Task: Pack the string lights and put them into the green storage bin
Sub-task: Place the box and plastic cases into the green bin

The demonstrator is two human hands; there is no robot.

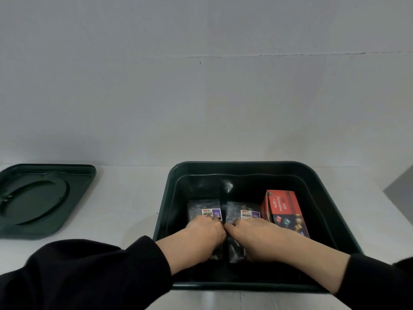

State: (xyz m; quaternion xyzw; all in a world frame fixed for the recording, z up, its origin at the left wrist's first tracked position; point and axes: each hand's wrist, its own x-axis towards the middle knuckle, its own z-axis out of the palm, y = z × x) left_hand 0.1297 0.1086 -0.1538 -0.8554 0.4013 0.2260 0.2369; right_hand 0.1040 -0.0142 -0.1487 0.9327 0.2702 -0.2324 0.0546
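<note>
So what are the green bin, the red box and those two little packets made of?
The green bin looks like hard plastic: smooth moulded rim, dull shine. The red box seems printed cardboard, with flat faces and sharp folded edges. The packets look like clear crinkly plastic bags with paper labels, probably.

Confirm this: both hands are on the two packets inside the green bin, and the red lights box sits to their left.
Wrong side: the head view shows the red lights box right of the packets; the rest holds.
</note>
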